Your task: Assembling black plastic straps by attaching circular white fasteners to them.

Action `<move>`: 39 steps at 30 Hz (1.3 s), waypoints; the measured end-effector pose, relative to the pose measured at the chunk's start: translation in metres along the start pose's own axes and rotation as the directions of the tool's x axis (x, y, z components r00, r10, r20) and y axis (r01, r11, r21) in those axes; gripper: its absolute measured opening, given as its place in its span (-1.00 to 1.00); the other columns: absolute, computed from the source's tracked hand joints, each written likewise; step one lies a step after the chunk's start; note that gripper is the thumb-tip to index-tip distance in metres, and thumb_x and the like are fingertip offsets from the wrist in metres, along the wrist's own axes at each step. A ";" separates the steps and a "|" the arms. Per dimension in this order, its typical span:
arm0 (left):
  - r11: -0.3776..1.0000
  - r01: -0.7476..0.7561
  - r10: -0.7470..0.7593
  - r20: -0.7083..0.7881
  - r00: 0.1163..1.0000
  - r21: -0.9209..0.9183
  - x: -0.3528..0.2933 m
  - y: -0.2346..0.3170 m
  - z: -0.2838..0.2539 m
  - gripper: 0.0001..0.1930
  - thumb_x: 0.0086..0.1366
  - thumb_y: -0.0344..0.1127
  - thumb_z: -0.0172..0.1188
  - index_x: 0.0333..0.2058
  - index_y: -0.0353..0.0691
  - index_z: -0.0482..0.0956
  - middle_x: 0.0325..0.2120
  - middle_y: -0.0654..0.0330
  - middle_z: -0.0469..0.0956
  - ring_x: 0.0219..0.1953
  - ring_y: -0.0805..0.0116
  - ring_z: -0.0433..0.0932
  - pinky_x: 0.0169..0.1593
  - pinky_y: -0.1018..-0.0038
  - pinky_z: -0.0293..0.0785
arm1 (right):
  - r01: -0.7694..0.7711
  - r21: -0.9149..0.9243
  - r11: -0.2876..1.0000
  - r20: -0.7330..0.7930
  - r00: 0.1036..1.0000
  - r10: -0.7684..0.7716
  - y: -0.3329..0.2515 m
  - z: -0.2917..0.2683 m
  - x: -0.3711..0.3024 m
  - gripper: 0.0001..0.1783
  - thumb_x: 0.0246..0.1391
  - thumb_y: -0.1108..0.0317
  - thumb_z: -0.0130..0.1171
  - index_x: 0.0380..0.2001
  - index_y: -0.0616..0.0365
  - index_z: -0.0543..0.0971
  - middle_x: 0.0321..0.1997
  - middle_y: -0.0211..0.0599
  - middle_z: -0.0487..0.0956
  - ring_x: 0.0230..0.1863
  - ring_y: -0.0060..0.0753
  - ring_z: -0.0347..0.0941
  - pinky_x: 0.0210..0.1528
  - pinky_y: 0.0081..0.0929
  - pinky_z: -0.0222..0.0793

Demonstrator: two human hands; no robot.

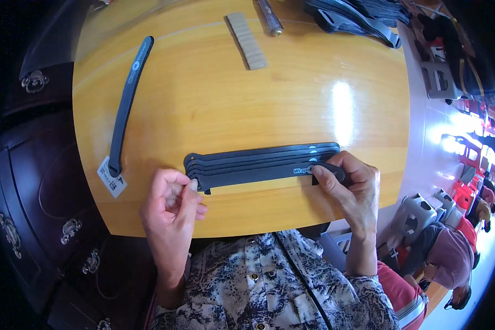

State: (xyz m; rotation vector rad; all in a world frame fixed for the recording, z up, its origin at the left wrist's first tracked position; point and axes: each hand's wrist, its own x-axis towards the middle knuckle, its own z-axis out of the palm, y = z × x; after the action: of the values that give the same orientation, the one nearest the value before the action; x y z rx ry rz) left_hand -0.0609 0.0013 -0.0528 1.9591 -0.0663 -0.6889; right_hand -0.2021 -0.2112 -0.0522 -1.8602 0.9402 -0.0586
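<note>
A fanned row of several dark grey hook-and-loop straps point(258, 166) lies across the near part of the table, its layers stepped one behind another. At its left end, my left hand point(173, 203) pinches the strap ends between thumb and fingertips. My right hand point(353, 190) grips the other end, thumb on top near a pale printed mark and fingers behind. A folded dark end shows under that thumb. Off to the left is a single strap point(127, 102) with a white printed tag point(112, 177) at its near end.
A tan corrugated cardboard strip point(246, 41) lies at the far middle, beside a slim tube-like object point(270, 19). The far right corner holds a pile of dark straps point(363, 16). Dark cabinets point(38, 165) stand left of the wooden table point(231, 115). Other people point(448, 253) and stools point(415, 217) are at right.
</note>
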 end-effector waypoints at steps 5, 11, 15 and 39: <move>1.000 0.023 -0.024 -0.005 1.000 -0.017 0.000 0.006 0.001 -0.91 0.26 -0.56 0.11 -0.36 -0.31 0.37 -0.63 0.25 0.46 -0.61 0.57 0.49 -0.55 0.65 0.46 | -0.010 -0.007 1.000 -0.007 1.000 0.010 -0.001 0.000 0.000 -0.73 -0.01 0.28 0.33 -0.57 0.24 0.53 -0.72 -0.45 0.41 -0.64 -0.70 0.22 -0.59 -0.63 0.17; 1.000 0.020 -0.020 -0.002 1.000 -0.004 0.000 0.005 -0.001 -0.91 0.26 -0.56 0.11 -0.36 -0.31 0.37 -0.63 0.24 0.46 -0.61 0.56 0.50 -0.55 0.64 0.46 | 0.012 -0.013 1.000 -0.011 1.000 -0.012 -0.002 0.002 0.001 -0.73 -0.01 0.28 0.33 -0.57 0.24 0.53 -0.72 -0.46 0.40 -0.64 -0.71 0.22 -0.60 -0.63 0.17; 1.000 0.025 -0.025 -0.001 1.000 0.000 0.000 0.006 -0.001 -0.92 0.26 -0.57 0.10 -0.36 -0.31 0.37 -0.63 0.24 0.46 -0.61 0.56 0.50 -0.55 0.65 0.46 | -0.009 -0.030 0.999 -0.019 1.000 0.008 -0.005 0.003 0.001 -0.74 -0.01 0.29 0.32 -0.57 0.25 0.52 -0.73 -0.44 0.39 -0.65 -0.70 0.21 -0.60 -0.62 0.16; 0.872 -0.374 0.408 -0.048 0.912 0.315 -0.010 -0.011 -0.012 -0.84 0.21 -0.45 0.21 -0.21 -0.23 0.55 -0.47 0.23 0.57 -0.46 0.46 0.52 -0.41 0.55 0.43 | -0.024 -0.199 0.980 -0.053 0.998 0.013 -0.016 0.009 -0.001 -0.70 -0.02 0.24 0.29 -0.53 0.26 0.47 -0.75 -0.24 0.30 -0.68 -0.47 0.19 -0.59 -0.45 0.18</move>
State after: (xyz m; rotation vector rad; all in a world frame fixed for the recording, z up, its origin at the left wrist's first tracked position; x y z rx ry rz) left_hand -0.0660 0.0196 -0.0533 2.1793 -0.5137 -0.3076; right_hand -0.1896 -0.2003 -0.0437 -2.0429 1.0304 -0.0009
